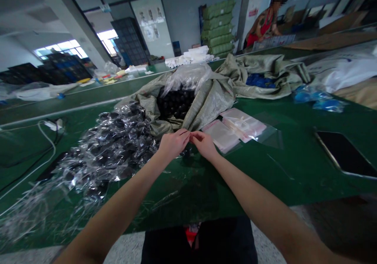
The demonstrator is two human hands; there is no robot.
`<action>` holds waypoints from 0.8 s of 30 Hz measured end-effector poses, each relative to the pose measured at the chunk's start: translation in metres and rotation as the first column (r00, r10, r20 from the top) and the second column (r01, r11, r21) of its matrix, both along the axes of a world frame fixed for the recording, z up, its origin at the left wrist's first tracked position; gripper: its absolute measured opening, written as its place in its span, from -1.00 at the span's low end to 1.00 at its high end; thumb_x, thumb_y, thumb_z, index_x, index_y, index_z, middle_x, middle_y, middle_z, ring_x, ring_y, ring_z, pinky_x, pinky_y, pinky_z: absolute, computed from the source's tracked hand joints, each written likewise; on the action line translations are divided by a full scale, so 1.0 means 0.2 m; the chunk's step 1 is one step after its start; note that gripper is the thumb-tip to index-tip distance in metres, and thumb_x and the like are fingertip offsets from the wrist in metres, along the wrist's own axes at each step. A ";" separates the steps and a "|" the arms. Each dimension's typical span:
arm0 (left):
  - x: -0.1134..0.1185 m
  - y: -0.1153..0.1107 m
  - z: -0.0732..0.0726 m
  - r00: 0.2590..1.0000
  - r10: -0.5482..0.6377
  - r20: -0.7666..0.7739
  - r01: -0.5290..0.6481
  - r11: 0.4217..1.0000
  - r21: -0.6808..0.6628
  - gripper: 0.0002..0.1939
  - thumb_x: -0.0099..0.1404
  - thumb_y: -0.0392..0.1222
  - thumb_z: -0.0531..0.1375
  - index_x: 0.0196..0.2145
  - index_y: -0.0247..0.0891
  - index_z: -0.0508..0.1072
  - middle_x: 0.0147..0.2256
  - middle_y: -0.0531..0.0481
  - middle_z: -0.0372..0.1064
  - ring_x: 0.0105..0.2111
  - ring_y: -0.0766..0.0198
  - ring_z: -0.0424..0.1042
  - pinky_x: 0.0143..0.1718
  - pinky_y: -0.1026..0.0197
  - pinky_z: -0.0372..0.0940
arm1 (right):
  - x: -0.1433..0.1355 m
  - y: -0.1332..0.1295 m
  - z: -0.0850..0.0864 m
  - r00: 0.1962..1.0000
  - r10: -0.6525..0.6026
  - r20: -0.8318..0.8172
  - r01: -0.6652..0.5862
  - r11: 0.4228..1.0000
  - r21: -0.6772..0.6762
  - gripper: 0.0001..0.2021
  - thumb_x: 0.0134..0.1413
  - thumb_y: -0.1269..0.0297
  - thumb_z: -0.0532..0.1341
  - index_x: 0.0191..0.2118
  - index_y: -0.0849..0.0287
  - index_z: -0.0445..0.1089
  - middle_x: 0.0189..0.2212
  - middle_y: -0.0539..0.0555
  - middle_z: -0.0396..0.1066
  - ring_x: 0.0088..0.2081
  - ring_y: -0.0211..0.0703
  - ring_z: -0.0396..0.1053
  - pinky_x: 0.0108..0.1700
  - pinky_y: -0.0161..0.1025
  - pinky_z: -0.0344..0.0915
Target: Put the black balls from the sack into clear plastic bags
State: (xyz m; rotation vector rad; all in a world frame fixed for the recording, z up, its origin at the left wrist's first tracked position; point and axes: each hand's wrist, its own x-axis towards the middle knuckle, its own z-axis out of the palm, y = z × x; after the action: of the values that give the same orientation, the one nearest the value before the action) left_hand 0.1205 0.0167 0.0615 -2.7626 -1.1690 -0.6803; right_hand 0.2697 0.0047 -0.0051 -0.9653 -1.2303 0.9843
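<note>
Over the middle of the green table, my left hand (174,143) and my right hand (204,144) meet fingertip to fingertip, both pinched closed. A small dark piece in what looks like a clear plastic bag (186,154) hangs just under the fingers, its upper part hidden by them. Behind my hands, a grey-green woven sack (206,103) lies open, showing many rounded black pieces (176,102). To the left spreads a heap of black pieces in clear bags (118,142). Flat stacks of clear plastic bags (225,134) lie close to my right hand.
A phone (347,154) lies at the right. Another woven sack (262,64) holds blue pieces, with blue bagged items (321,97) nearby. A white cable (48,132) runs along the left. A co-worker (265,24) stands beyond the table at the far right.
</note>
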 end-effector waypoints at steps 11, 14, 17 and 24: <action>-0.01 0.03 -0.01 0.989 0.019 -0.147 -0.004 0.995 0.103 -0.76 0.35 -0.15 0.06 -0.25 -0.20 0.53 -0.25 -0.13 0.47 -0.43 0.24 0.39 -0.50 0.22 0.03 | 0.01 -0.06 0.05 0.942 -0.118 0.315 0.079 0.988 0.133 -0.83 0.13 0.32 0.13 -0.30 0.16 0.47 -0.35 0.05 0.51 -0.32 -0.19 0.43 -0.19 -0.27 0.33; 0.00 0.03 0.00 0.985 0.039 -0.167 -0.014 0.988 0.151 -0.76 0.35 -0.16 0.05 -0.28 -0.21 0.51 -0.28 -0.12 0.47 -0.45 0.24 0.38 -0.52 0.23 -0.01 | 0.01 -0.07 0.06 0.936 -0.120 0.330 0.077 0.987 0.142 -0.83 0.14 0.32 0.12 -0.30 0.17 0.47 -0.36 0.05 0.50 -0.34 -0.20 0.42 -0.21 -0.29 0.32; 0.00 0.03 0.02 0.988 0.048 -0.145 -0.026 0.988 0.152 -0.80 0.33 -0.18 0.08 -0.30 -0.21 0.50 -0.30 -0.10 0.46 -0.45 0.25 0.37 -0.52 0.24 -0.01 | 0.01 -0.07 0.07 0.926 -0.124 0.357 0.074 0.986 0.150 -0.84 0.14 0.32 0.13 -0.32 0.15 0.46 -0.38 0.03 0.50 -0.34 -0.21 0.42 -0.22 -0.30 0.31; 0.00 0.04 -0.03 0.996 0.086 -0.016 -0.084 0.992 0.095 -0.93 0.24 -0.23 0.14 -0.33 -0.22 0.42 -0.28 -0.06 0.43 -0.39 0.24 0.38 -0.46 0.25 0.10 | 0.01 -0.07 0.07 0.921 -0.146 0.361 0.091 0.982 0.164 -0.86 0.12 0.33 0.15 -0.31 0.15 0.46 -0.37 0.02 0.51 -0.34 -0.21 0.44 -0.23 -0.31 0.32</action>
State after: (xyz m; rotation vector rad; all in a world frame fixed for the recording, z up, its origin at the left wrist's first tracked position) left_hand 0.1210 0.0257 0.0559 -2.6194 -1.2101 -0.6794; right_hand 0.2714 -0.0090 0.0083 -1.1305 -1.5154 0.6209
